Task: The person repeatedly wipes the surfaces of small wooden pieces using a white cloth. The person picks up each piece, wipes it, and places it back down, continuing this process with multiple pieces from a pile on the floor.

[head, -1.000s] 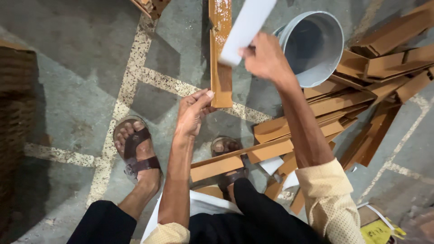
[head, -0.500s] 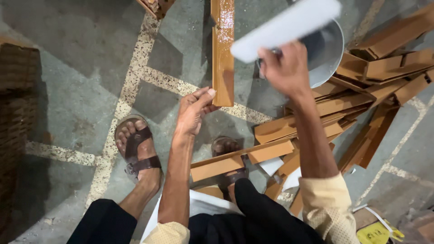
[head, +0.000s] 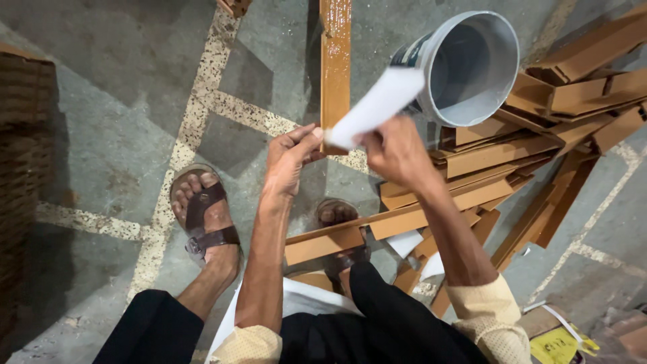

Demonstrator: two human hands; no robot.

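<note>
Your left hand (head: 291,156) is pinching the near end of a brown wood strip (head: 335,64) that is running away from you over the floor (head: 121,108). Your right hand (head: 394,152) is gripping a white sheet (head: 377,108) just beside that end, with a grey bucket (head: 472,67) and a pile of strips (head: 539,135) lying to the right.

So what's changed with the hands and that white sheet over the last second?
The right hand has brought the white sheet down from above the bucket toward the lower end of the wooden strip, close to the left hand. The left hand still holds the strip's end upright. Bucket, the pile of brown strips and the feet have stayed put.
</note>
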